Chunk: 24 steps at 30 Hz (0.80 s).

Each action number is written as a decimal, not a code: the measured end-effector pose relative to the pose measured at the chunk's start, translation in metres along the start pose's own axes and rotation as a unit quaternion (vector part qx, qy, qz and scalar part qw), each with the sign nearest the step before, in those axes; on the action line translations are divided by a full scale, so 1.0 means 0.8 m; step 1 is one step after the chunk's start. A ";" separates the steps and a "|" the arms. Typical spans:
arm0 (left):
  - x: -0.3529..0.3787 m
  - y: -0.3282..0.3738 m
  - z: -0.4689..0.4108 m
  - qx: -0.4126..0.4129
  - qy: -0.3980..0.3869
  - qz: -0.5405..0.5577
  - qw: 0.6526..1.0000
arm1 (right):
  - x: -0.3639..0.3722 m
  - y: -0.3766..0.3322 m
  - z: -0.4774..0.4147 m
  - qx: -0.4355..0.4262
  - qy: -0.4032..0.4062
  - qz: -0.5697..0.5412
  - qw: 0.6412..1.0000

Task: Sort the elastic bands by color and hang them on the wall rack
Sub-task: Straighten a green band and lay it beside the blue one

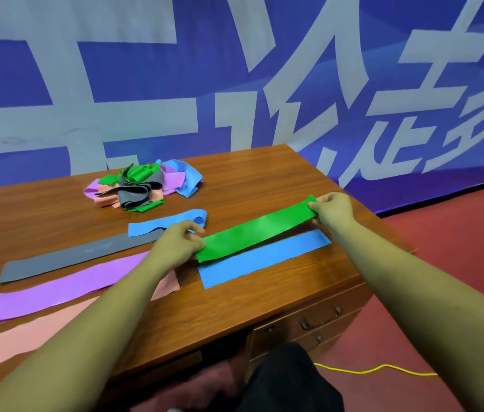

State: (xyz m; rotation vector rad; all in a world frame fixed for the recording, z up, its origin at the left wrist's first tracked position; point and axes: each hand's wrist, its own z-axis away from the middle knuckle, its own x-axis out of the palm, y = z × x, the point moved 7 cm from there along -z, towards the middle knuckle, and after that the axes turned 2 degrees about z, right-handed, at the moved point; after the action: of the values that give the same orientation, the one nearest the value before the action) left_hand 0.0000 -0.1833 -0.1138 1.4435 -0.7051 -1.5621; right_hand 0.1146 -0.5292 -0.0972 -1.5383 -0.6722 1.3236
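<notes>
A green elastic band [257, 228] is held flat just above the wooden desk [264, 295]. My left hand [179, 243] pinches its near-left end and my right hand [334, 209] pinches its far-right end. Directly below it lies a flat blue band [261, 261]. Another blue band [166, 223] lies behind my left hand. To the left, a grey band [68, 258], a purple band [62, 288] and a pink band [23, 337] lie flat side by side. A tangled pile of mixed bands [142, 184] sits further back. No wall rack is in view.
A blue banner with large white characters [235, 69] stands right behind the desk. The desk has drawers with metal handles [321, 318] at its front right. Red floor [449, 248] lies to the right, with a yellow cord [377, 368] across it.
</notes>
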 end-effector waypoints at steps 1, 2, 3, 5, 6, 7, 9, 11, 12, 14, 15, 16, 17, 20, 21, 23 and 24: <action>0.002 -0.003 -0.004 0.007 0.017 -0.015 1.000 | 0.003 0.007 -0.005 0.004 0.000 0.008 1.000; 0.005 -0.006 -0.009 0.015 0.032 -0.033 0.999 | 0.007 0.014 -0.010 0.006 0.001 0.021 1.000; 0.008 -0.008 -0.012 0.024 0.045 -0.053 0.997 | 0.011 0.020 -0.015 0.004 0.003 0.037 0.999; 0.015 -0.011 -0.016 0.048 0.077 -0.095 0.991 | 0.017 0.026 -0.018 -0.014 0.010 0.085 0.996; 0.016 -0.011 -0.016 0.063 0.094 -0.113 0.987 | 0.019 0.025 -0.015 -0.026 0.008 0.109 0.994; 0.017 -0.010 -0.017 0.076 0.107 -0.133 0.982 | 0.023 0.026 -0.013 -0.038 0.002 0.128 0.991; 0.017 -0.009 -0.020 0.096 0.126 -0.167 0.973 | 0.029 0.025 -0.012 -0.062 -0.004 0.161 0.985; 0.015 -0.011 -0.022 0.100 0.142 -0.181 0.968 | 0.032 0.025 -0.012 -0.075 0.001 0.181 0.981; 0.014 -0.012 -0.023 0.097 0.147 -0.184 0.967 | 0.032 0.026 -0.012 -0.076 0.005 0.185 0.980; 0.015 -0.013 -0.024 0.094 0.144 -0.196 0.965 | 0.033 0.029 -0.013 -0.068 0.006 0.195 0.978; 0.017 -0.013 -0.025 0.096 0.140 -0.207 0.963 | 0.034 0.030 -0.012 -0.069 0.002 0.203 0.977; 0.020 -0.012 -0.024 0.101 0.135 -0.220 0.961 | 0.035 0.030 -0.010 -0.071 -0.003 0.212 0.975; 0.021 -0.011 -0.023 0.108 0.133 -0.233 0.957 | 0.035 0.029 -0.010 -0.077 -0.003 0.220 0.972; 0.022 -0.009 -0.021 0.128 0.137 -0.233 0.954 | 0.032 0.018 -0.007 -0.102 0.007 0.224 0.969; 0.020 -0.010 -0.022 0.127 0.140 -0.222 0.956 | 0.031 0.014 -0.007 -0.110 0.010 0.217 0.970; 0.017 -0.009 -0.025 0.122 0.152 -0.209 0.958 | 0.029 0.006 -0.011 -0.114 0.019 0.207 0.971; 0.016 -0.008 -0.026 0.123 0.155 -0.208 0.958 | 0.028 0.005 -0.013 -0.112 0.021 0.208 0.971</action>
State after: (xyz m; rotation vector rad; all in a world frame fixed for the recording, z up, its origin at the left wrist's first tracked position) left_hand 0.0197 -0.1886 -0.1294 2.0740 -0.4356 -1.5355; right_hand 0.1299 -0.5143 -0.1109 -1.9627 -0.4992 1.5561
